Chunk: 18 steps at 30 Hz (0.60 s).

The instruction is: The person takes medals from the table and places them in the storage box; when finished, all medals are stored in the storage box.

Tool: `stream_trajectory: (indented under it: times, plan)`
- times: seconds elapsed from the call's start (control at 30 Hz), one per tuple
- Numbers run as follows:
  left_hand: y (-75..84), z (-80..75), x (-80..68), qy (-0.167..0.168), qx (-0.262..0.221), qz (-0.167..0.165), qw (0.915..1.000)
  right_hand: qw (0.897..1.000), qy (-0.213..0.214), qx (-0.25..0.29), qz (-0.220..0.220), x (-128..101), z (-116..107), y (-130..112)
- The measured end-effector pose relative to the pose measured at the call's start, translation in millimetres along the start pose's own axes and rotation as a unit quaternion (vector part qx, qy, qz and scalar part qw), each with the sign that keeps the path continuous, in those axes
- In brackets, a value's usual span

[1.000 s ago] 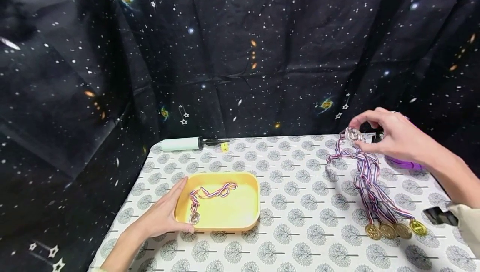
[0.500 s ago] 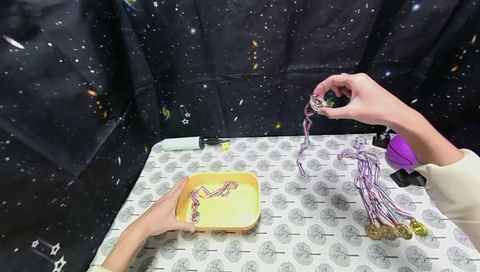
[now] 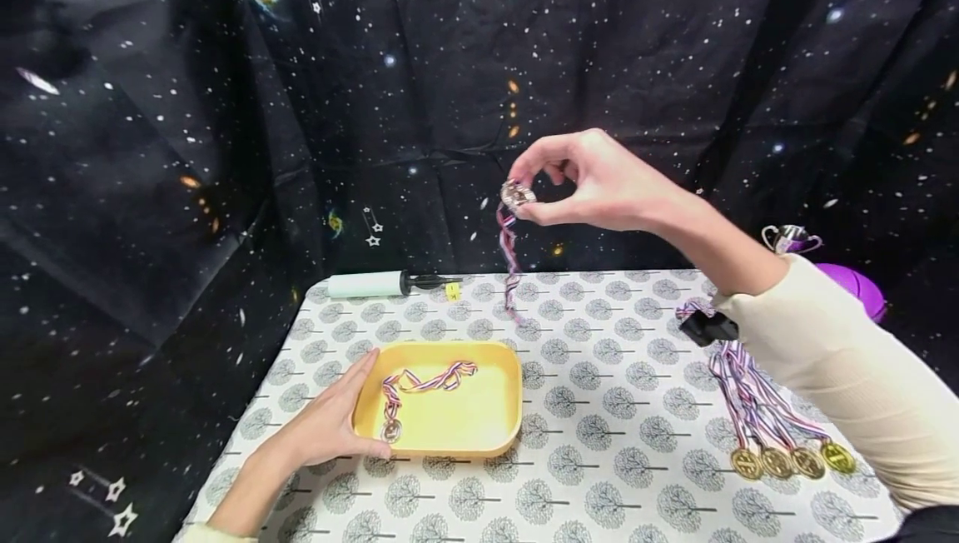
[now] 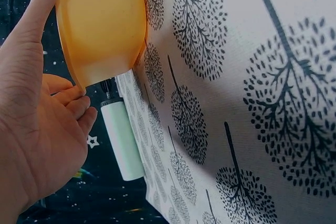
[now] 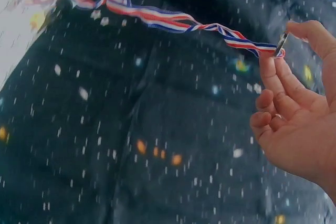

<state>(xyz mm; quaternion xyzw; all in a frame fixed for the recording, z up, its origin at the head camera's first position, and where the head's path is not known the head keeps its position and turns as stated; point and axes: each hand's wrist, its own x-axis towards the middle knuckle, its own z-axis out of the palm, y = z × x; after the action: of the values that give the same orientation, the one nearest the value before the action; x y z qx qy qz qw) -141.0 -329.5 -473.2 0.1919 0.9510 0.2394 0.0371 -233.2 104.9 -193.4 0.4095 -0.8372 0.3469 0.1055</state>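
L hand (image 4: 44, 116) grips yel tub (image 4: 102, 22); cyl (image 4: 123, 140) nr

The medal (image 3: 517, 193) in the right hand (image 3: 599, 181) looks like shiny, embossed metal; its ribbon (image 5: 163, 22) looks like smooth woven cloth. The tray (image 3: 449, 450) near the left edge of the surface (image 3: 584, 485) seems smooth plastic with a soft sheen. Toward the right edge, four medals (image 3: 776, 462) show glossy, raised metal. By the far left corner, the pump (image 3: 365, 284) looks like smooth plastic. The curtain (image 3: 449, 68) behind the far edge is creased cloth.
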Motion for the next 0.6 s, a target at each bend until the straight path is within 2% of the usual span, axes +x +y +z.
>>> stream_trajectory:
  times: [0.2, 0.37, 0.6]
  plan:
    - [-0.9, 0.5, -0.6, 0.003, 0.001, 0.003, 1.0, 0.998, -0.057, 0.022, -0.008, 14.3, 43.7, -8.8]
    - [-0.2, -0.2, -1.2, 0.004, 0.001, 0.004, 1.0, 0.994, -0.103, 0.029, 0.003, 19.0, 78.6, -1.3]
    - [-1.1, 0.8, -0.8, 0.008, 0.007, 0.009, 0.9999, 0.991, -0.125, 0.03, 0.026, 28.3, 102.7, 5.0]
